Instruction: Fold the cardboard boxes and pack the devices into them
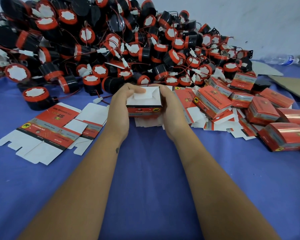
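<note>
- Head view: a small cardboard box sits between both hands at mid-table, just in front of the heap of devices. Its white flapped end faces up toward the camera and its printed red side faces the person; its long axis runs left to right.
- The left hand grasps the box's left side, with the thumb laid over a white flap on top. The right hand curls around the right side; its fingertips are hidden behind the box.
- Whether a device is inside the box cannot be told, since the flaps cover the opening.
- The devices are round black drums with red rims, white paper faces and thin red wires ending in white plugs; the heap is cut off at the top and left edges.
- Flat box blanks lie to the left, glossy red print with plain white tabs, on the blue cloth.
- Folded boxes pile to the right, shiny and rectangular, some cut off by the frame edge.
- A clear plastic bottle lies far right, blurred.
</note>
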Demonstrator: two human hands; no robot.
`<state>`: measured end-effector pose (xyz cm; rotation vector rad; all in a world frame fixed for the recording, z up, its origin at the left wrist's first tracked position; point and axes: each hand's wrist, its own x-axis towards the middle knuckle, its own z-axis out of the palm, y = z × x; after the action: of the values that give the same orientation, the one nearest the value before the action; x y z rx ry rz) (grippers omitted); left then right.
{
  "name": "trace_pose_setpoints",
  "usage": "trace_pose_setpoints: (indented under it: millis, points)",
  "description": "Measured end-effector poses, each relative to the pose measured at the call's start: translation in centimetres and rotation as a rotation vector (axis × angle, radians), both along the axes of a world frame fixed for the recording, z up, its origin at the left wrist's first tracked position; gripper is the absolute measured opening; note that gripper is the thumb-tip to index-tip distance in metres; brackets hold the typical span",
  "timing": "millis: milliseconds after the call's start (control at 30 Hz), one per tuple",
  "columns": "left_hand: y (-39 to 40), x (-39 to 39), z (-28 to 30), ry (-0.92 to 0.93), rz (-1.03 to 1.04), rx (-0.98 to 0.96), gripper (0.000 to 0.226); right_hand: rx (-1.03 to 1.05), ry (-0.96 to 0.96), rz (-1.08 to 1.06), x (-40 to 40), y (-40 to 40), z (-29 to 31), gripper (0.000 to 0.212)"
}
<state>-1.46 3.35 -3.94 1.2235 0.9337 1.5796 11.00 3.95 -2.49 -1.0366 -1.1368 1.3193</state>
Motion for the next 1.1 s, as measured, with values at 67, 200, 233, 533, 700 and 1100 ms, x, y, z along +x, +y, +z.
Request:
trace_pose_setpoints:
  millis: [67,200,233,533,700,1100]
  points:
    - [-0.1,0.2,0.0,0.068,0.033,0.018,0.026,0.021,-0.018,0.025,0.0,-0.1,-0.1,0.029]
    - [0.0,0.3,0.1,0.085,0.082,0.059,0.05,0.12,-0.139,-0.019,0.1,-0.3,-0.3,0.025]
    - [0.0,0.3,0.0,0.099,0.092,0.07,0.053,0.136,-0.152,-0.029,0.1,-0.3,-0.3,0.027]
    - [0.1,0.5,0.0,0.0,0.108,-0.055,0.048,0.172,-0.16,-0.022,-0.1,-0.7,0.2,0.03]
    - [-0.7,0.6,0.5,0.285,0.282,0.271,0.039,0.221,-0.167,-0.061,-0.6,-0.5,0.3,0.039]
    - [0.1,1.9,-0.5,-0.03,-0.065,-0.128,0.084,0.459,0.019,-0.19,0.4,-0.6,0.5,0.048]
